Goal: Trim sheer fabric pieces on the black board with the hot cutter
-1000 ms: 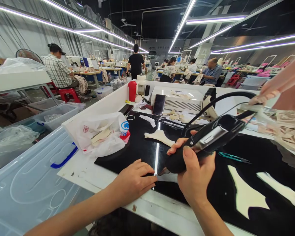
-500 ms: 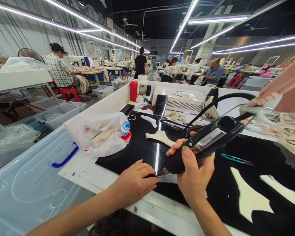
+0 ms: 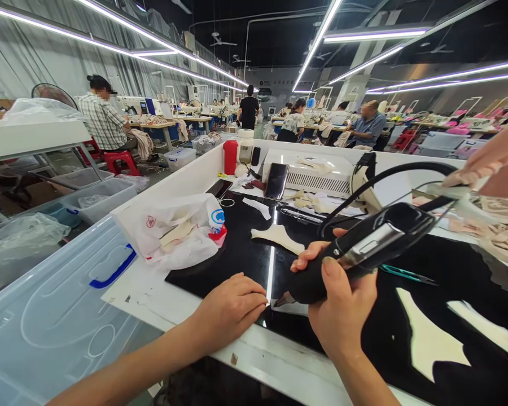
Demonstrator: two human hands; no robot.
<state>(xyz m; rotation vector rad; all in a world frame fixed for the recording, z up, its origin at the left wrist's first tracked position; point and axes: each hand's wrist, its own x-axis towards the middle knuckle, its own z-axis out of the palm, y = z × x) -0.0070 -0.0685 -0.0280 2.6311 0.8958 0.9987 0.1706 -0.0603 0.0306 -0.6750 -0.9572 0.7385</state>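
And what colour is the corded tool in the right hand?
The corded tool is black and silver, clearest in the head view.

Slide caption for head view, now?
Right hand holds a black handheld tool over a black board; left hand rests at its near edge.

Garment workshop, seen from my bench. Contents: sewing machines [image 3: 131, 106] on wooden-topped tables [image 3: 154, 124], in rows; people seated at them, one in a checked shirt [image 3: 101, 121]; red stools [image 3: 121, 162]; plastic bins [image 3: 180, 158] on the floor; tube lights [image 3: 376, 35] overhead. At my station: black work surface [image 3: 232, 254], cut pale pieces [image 3: 427, 338], green-handled snips [image 3: 406, 274], my corded black hand tool [image 3: 366, 243].
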